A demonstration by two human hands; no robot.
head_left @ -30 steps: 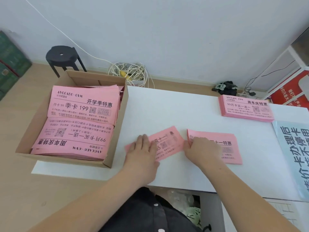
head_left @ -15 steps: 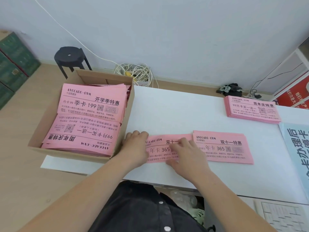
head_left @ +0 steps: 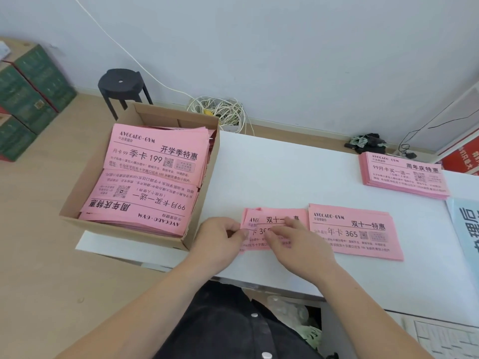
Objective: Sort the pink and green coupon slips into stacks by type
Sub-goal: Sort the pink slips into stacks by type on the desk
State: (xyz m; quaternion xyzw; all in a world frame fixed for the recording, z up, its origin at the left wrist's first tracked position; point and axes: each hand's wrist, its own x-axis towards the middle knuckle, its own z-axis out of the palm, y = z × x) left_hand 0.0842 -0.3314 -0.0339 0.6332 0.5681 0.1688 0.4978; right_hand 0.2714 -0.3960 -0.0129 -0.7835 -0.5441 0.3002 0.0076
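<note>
1. A view from above of a white table [head_left: 272, 172], with both of a person's arms reaching in from the bottom of the frame.
2. Just below centre, a small bunch of pink slips [head_left: 276, 216] lies on the table, its sheets slightly fanned and not squared.
3. The left hand [head_left: 220, 239] pinches the bunch's left edge between thumb and curled fingers.
4. The right hand [head_left: 298, 244] lies over the bunch's middle with fingers bent; whether it pinches the paper or only presses it cannot be told.
5. Touching the bunch, or very nearly, on its right is a matching stack [head_left: 355, 231] that appears to bear the same heading and price.
6. At upper right of the table sits a third stack [head_left: 404, 174] with a different heading.
7. At left, a cardboard box [head_left: 204, 193] holds unsorted slips [head_left: 153, 172], some turned upside down. Only pink paper shows.
8. Handling, as a judgement: the slips look thin, light and floppy, and likely to slide over one another. Holding them at the two short ends, thumb on top, would keep them together. Tapping the edges square before laying them on the matching stack should stop sheets skewing or slipping.
</note>
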